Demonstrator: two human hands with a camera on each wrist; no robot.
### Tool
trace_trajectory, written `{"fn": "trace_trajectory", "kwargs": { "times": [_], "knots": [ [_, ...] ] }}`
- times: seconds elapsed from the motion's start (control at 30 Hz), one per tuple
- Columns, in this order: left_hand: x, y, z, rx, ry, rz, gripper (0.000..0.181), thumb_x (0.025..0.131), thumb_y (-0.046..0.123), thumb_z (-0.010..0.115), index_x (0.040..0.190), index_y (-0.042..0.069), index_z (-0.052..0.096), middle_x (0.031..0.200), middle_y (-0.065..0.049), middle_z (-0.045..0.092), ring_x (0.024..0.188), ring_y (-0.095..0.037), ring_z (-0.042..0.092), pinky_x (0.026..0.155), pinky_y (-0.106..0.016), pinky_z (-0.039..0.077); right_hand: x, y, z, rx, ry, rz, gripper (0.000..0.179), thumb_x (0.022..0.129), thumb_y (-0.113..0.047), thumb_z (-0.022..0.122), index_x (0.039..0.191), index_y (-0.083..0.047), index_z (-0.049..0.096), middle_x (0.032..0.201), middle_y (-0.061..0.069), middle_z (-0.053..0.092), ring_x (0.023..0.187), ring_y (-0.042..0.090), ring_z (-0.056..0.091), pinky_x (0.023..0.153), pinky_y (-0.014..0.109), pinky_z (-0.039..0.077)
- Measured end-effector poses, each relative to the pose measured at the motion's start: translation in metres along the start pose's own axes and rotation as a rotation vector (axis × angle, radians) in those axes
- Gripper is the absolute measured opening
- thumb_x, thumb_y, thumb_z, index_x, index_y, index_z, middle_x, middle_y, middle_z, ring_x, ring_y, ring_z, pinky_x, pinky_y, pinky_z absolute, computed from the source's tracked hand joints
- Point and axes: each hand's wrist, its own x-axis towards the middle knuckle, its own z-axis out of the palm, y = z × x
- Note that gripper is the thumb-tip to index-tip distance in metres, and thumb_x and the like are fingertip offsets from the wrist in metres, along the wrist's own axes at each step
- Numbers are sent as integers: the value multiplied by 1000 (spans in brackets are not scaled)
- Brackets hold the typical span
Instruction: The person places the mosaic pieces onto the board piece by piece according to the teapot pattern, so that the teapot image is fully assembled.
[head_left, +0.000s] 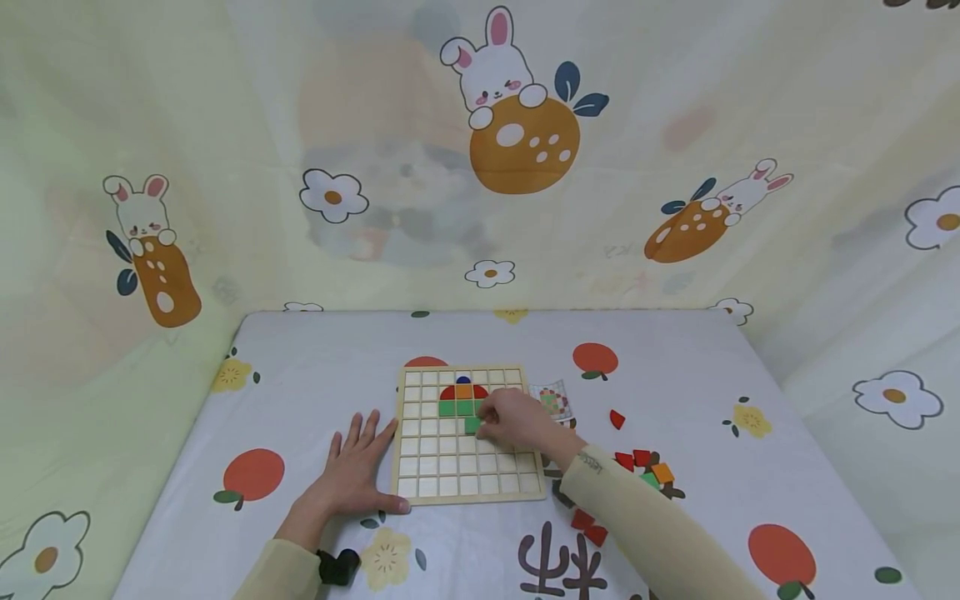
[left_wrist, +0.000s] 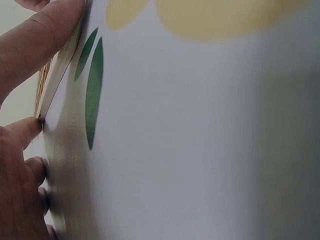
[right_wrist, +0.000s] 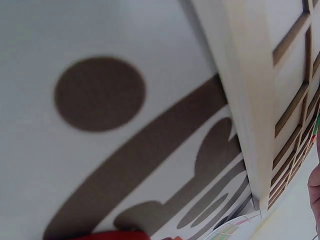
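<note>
A wooden grid board (head_left: pixel 420 486) with white cells lies flat on the table. Near its top sit a blue piece (head_left: pixel 463 380), an orange square (head_left: pixel 464 392), red rounded pieces (head_left: pixel 447 393) on either side and a row of green squares (head_left: pixel 447 408). Just below that row, my right hand (head_left: pixel 516 425) pinches another green square (head_left: pixel 472 426) at the board, its fingertips hiding part of it. My left hand (head_left: pixel 356 467) rests with spread fingers at the board's lower left corner, the thumb along the front edge (left_wrist: pixel 62 67).
A small printed pattern card (head_left: pixel 553 402) lies right of the board. Beyond it are loose pieces: a lone red one (head_left: pixel 617 418), several red, an orange (head_left: pixel 662 473) and a green (head_left: pixel 649 480), and more red (head_left: pixel 582 519) near my right sleeve. Patterned cloth hangs behind the table.
</note>
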Motion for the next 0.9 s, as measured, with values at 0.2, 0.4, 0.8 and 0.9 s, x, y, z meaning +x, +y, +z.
{"fn": "trace_trajectory", "kwargs": {
  "times": [0.2,0.4,0.8,0.9],
  "knots": [
    [0,0,0,0,0,-4,128,60,60,91,163,15,28,172,-18,10,159,-45,-2,124,-71,0,4,-3,2,-36,-5,-1,27,90,-26,80,110,-8,77,93,-2,72,79,9,58,72,29,53],
    [0,0,-1,-5,-3,-2,128,60,60,91,163,15,28,172,-18,10,159,-45,-3,124,-71,0,6,-3,5,-49,-6,-20,23,90,-26,80,105,-10,78,85,-4,68,73,12,53,64,26,45],
    [-2,2,-2,-3,0,0,127,60,59,91,162,14,29,172,-19,12,159,-46,-1,123,-72,1,9,-3,11,-78,-3,-16,26,90,-29,80,109,-11,78,96,-2,73,80,8,58,73,28,53],
    [-2,2,-2,-2,3,-1,128,60,59,91,162,14,29,172,-19,11,159,-46,-2,123,-72,1,8,-5,10,-73,0,-19,26,89,-28,81,108,-11,78,95,-2,73,80,9,58,74,29,53]
  ]
}}
